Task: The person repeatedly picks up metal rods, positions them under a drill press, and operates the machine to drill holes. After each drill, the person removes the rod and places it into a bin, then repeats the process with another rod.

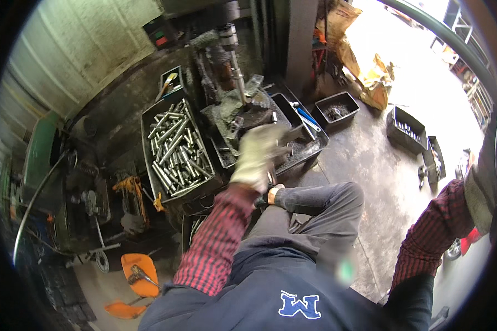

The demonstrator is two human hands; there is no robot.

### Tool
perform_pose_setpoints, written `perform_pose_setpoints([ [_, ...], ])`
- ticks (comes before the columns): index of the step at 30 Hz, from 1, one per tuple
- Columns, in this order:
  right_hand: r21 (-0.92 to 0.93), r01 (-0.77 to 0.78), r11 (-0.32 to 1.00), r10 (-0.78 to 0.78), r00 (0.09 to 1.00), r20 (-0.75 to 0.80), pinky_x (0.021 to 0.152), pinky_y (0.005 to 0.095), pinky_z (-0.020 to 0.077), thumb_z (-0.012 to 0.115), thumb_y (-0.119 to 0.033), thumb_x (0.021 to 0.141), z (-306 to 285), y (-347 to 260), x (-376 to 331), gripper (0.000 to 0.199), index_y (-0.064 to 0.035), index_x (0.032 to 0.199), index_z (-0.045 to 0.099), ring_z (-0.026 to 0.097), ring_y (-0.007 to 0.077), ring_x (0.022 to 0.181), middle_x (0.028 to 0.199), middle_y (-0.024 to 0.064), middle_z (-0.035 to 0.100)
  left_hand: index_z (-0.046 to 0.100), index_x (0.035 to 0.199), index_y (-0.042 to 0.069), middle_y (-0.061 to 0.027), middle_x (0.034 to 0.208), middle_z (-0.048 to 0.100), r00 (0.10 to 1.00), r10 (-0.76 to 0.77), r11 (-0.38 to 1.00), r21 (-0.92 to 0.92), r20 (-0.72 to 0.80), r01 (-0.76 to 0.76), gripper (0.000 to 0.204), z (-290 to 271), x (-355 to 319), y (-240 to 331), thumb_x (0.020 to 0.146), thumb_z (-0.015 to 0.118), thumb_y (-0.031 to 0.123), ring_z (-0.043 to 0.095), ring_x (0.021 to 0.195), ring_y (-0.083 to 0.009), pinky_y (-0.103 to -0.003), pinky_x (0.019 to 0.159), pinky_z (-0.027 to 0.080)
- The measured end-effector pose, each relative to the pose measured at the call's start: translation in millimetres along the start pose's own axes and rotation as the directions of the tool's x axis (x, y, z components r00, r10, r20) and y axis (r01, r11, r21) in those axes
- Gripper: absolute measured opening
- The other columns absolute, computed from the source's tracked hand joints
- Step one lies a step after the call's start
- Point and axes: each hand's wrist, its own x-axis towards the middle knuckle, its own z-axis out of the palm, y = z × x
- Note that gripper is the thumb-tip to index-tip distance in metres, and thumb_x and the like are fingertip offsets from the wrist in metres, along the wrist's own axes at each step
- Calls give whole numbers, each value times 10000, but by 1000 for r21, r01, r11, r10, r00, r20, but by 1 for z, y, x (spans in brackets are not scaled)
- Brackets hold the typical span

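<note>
My left hand (258, 157), in a pale work glove, reaches over the front of the drill press table, beside the grimy clamped fixture (251, 115). Its fingers are smeared by motion, so I cannot make out whether they hold anything. Above the fixture, a long shiny drill spindle (237, 74) points down from the machine head. At the far right edge my right hand (481, 190), in a greyish glove, is raised; its fingers run into the dark rim of the picture and their grip is hidden. Left of the fixture, a black bin (196, 190) holds many short metal rods (176, 146).
A small box with a brush (168, 83) stands behind the rods. Blue-handled tools (308, 117) lie right of the fixture. A bin of dark shavings (337, 121) and another black bin (404, 144) stand on the right floor. An orange chair (139, 287) is at lower left.
</note>
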Motion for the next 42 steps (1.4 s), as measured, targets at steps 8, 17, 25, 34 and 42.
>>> perform_pose_setpoints([
  [8, -168, -107, 980, 96, 993, -74, 1211, 552, 413, 622, -485, 1133, -48, 50, -146, 441, -237, 783, 522, 464, 142, 761, 687, -72, 383, 735, 1027, 55, -8, 752, 683, 645, -505, 578, -780, -574, -241, 310, -160, -43, -115, 1114, 775, 350, 540, 544, -151, -383, 732, 658],
  [17, -103, -167, 980, 132, 950, -283, 1351, 569, 339, 682, -512, 1112, -58, 49, -253, 618, -220, 620, 449, 365, 117, 711, 574, -86, 298, 813, 1114, 33, -225, 1154, 841, 888, 310, 729, 515, 339, -451, 305, 45, 32, -9, 1112, 666, 300, 833, 1027, -350, -487, 872, 677],
  [25, -107, -309, 945, 297, 948, -114, 1200, 514, 487, 652, -538, 1134, -62, 107, -198, 413, -159, 980, 599, 571, 181, 884, 893, 37, 549, 829, 990, 83, -209, 933, 836, 903, 227, 332, 843, 364, -423, 492, 86, 72, -46, 1123, 570, 480, 837, 877, -425, -581, 766, 659],
  [34, -297, -814, 500, 821, 554, -136, 1016, 437, 640, 669, -388, 1151, -8, 252, -160, 439, -69, 1434, 773, 795, 275, 1073, 1274, 127, 836, 779, 1294, 112, -194, 1239, 812, 883, -37, 496, 776, 467, -390, 335, 71, 77, -23, 1106, 647, 356, 766, 1196, -455, -504, 1037, 608],
  [42, -945, 263, 195, 956, 166, 244, 973, 451, 628, 749, -495, 1042, 43, 259, -185, 527, -43, 1299, 833, 808, 346, 1051, 1134, 233, 827, 736, 1361, 27, -229, 1297, 772, 907, -17, 334, 858, 420, -391, 456, 70, 84, -43, 1017, 738, 325, 713, 1273, -429, -532, 1147, 514],
])
